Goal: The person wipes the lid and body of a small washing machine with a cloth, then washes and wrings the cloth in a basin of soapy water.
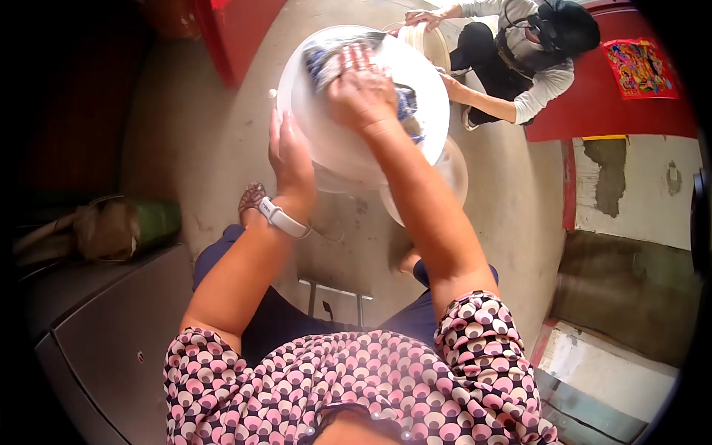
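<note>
A large white round plastic container point(319, 141), a basin or bucket, is in front of me at the top middle. My right hand point(363, 93) presses a blue-and-white patterned cloth point(326, 63) against its inside, with the fingers bent over the cloth. Part of the cloth also shows to the right of that wrist. At the container's left rim is my left hand point(291, 156), fingers pointing up along the edge and steadying it. Blur softens both hands. Below and right of the container, a second translucent round piece point(458, 178) is partly hidden by my right forearm.
At the top right a crouching person point(512, 59) holds a beige round container point(426, 44) with both hands. A dark grey cabinet point(119, 334) stands at my left. Red panels point(230, 37) and a worn wall point(630, 193) border the concrete floor point(222, 111).
</note>
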A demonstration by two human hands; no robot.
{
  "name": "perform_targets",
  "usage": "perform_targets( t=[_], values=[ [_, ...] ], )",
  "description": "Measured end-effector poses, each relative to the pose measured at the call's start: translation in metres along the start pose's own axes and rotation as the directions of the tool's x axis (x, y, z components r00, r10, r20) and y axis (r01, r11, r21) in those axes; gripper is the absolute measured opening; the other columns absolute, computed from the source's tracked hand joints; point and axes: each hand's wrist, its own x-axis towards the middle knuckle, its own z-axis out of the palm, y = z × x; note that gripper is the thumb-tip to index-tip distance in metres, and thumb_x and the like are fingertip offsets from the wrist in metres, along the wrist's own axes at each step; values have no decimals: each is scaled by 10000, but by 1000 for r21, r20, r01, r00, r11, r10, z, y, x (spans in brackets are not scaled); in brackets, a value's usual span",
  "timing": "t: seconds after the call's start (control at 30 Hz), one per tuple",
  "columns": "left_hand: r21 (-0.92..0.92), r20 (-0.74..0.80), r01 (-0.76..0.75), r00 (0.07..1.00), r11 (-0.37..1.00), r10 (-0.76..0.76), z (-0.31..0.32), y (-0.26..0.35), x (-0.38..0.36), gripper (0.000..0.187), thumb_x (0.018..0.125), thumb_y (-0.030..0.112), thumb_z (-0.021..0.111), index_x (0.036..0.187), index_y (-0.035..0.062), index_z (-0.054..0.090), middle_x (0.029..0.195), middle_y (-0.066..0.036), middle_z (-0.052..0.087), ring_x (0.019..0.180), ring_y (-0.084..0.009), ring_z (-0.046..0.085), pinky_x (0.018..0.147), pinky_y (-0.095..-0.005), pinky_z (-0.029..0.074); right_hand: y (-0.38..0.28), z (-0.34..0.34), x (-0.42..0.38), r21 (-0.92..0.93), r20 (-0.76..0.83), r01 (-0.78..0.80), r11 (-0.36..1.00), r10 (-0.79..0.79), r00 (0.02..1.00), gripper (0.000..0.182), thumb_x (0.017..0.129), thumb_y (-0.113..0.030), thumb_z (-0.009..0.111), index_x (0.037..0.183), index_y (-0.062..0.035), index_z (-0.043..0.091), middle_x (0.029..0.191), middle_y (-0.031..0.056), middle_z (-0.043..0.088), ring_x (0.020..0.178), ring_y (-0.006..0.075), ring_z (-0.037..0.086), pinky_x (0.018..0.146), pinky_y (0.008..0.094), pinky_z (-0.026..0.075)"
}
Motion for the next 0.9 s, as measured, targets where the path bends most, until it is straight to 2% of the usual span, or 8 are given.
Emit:
perform_targets(
  t=[0.1, 0.23, 0.3, 0.57, 0.7, 0.73, 0.77, 0.9],
  values=[
    [-38, 14, 18, 1000, 999, -18, 0, 13, -6, 579, 956, 302, 369, 1385, -59, 220, 1401, -195, 323, 1282, -238, 339, 1053, -300, 255, -34, -24, -31, 107, 53, 81, 991, -87, 995, 646, 828, -303, 312, 1401, -10, 258, 1465, 155, 246, 1370, 266, 210, 1115, 423, 150],
    [38, 43, -9, 999, 999, 7, -1, 5, 2, 581, 954, 316, 354, 1383, -54, 221, 1405, -188, 310, 1300, -253, 318, 1059, -309, 258, -50, -23, -59, 177, -14, 162, 971, -162, 987, 630, 848, -339, 371, 1373, 2, 305, 1447, 175, 277, 1362, 294, 223, 1108, 439, 155],
    [-181, 48, 92, 995, 979, -84, -2, 2, 7, 570, 951, 323, 353, 1360, -65, 264, 1395, -184, 324, 1303, -252, 313, 1059, -314, 262, -54, -23, -71, 177, -44, 185, 967, -180, 983, 621, 831, -314, 399, 1362, -3, 324, 1435, 174, 300, 1350, 305, 249, 1103, 447, 168],
    [-54, 43, 8, 999, 998, -5, -16, -8, 14, 545, 960, 313, 327, 1353, -62, 296, 1400, -157, 338, 1284, -228, 335, 1061, -310, 255, -25, -25, -96, 191, -55, 201, 961, -194, 980, 624, 795, -282, 436, 1362, -34, 357, 1438, 134, 318, 1345, 301, 267, 1082, 529, 149],
    [-43, 44, 67, 997, 997, -65, -22, -15, 21, 537, 961, 316, 320, 1349, -54, 318, 1390, -152, 361, 1285, -233, 339, 1062, -302, 250, 18, -22, -105, 144, -35, 100, 985, -96, 995, 614, 795, -255, 430, 1373, -61, 349, 1444, 130, 308, 1350, 319, 246, 1083, 539, 133],
    [-117, 75, 82, 995, 990, -73, -20, -8, 13, 481, 967, 343, 336, 1282, -10, 422, 1298, -91, 474, 1181, -185, 431, 1016, -291, 305, 28, -21, -107, 122, -34, 58, 991, -54, 998, 606, 795, -233, 430, 1374, -73, 351, 1442, 123, 313, 1352, 323, 239, 1082, 542, 132],
    [-123, 62, 78, 996, 989, -71, -22, -12, 17, 481, 967, 343, 336, 1282, -10, 422, 1298, -91, 474, 1181, -185, 431, 1016, -291, 305, 38, -17, -108, 114, -35, 31, 993, -27, 999, 598, 798, -219, 427, 1374, -77, 353, 1439, 119, 321, 1352, 324, 237, 1083, 536, 134],
    [-90, 7, 41, 999, 995, -40, -21, -18, 21, 517, 957, 337, 322, 1290, -46, 420, 1318, -169, 443, 1225, -253, 403, 1034, -303, 282, 42, -17, -108, 114, -15, -51, 992, 53, 998, 597, 802, -231, 423, 1369, -59, 352, 1440, 117, 319, 1359, 306, 223, 1093, 512, 126]
  ],
)
